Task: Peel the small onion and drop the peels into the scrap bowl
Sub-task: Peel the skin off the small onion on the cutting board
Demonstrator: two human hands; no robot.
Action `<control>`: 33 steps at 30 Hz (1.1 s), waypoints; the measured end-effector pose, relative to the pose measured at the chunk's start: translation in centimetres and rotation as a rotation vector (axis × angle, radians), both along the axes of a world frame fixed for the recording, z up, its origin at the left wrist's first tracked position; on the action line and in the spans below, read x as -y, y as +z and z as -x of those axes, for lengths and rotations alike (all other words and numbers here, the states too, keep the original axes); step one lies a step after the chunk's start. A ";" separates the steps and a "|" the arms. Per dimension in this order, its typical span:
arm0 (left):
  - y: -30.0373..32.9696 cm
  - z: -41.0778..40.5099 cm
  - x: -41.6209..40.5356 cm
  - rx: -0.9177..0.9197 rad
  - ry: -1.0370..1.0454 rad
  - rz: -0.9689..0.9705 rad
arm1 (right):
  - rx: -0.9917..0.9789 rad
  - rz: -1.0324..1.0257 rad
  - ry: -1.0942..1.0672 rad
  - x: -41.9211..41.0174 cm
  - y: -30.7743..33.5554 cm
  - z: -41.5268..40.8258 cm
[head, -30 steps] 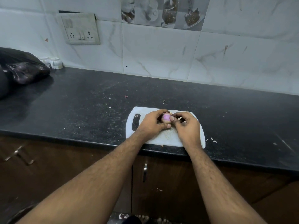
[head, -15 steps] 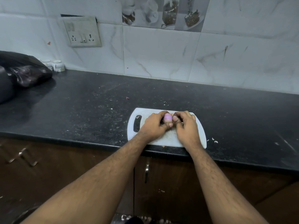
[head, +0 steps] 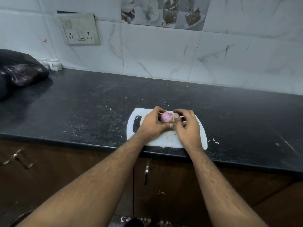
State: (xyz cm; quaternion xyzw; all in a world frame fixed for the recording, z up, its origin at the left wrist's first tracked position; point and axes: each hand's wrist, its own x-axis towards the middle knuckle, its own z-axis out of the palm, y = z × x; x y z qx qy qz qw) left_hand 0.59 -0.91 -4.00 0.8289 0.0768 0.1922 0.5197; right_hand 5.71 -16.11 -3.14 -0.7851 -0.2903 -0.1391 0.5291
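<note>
Since half a second ago, your right hand (head: 188, 126) has drawn slightly away from the onion (head: 166, 117), and more of its glossy purple flesh shows between your hands. Your left hand (head: 152, 123) cradles the bulb just above the white cutting board (head: 131, 128), fingers curled round its far side and thumb tucked beneath, so the exposed face stays turned up toward you where you can see it. That grip looks meant to steady the bulb while the other hand strips it. Your right thumb and fingers pinch a pale strip of peel (head: 173, 117) at the onion's right side; a thin light sliver pokes out past your fingers there.

Holding over the board makes sense: loose flakes land on it rather than on the dark counter (head: 82, 112), where a few scraps (head: 214, 140) already lie.

As for direction, the onion looks nearly round, so its long axis is hard to read; judging by the sliver at each side, root and tip likely run left to right between your hands. No scrap bowl is in view.
</note>
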 end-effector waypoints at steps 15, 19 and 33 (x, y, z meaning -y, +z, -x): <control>0.5 0.3 1.4 -0.014 0.091 -0.365 | -0.188 -0.022 0.031 -0.2 -0.2 -0.1; 0.7 0.4 2.1 -0.062 0.140 -0.461 | -0.191 0.034 0.057 -0.5 -0.5 -0.3; 0.3 0.1 -0.3 -0.124 -0.040 -0.313 | -0.191 0.264 0.045 -0.4 -0.1 -0.7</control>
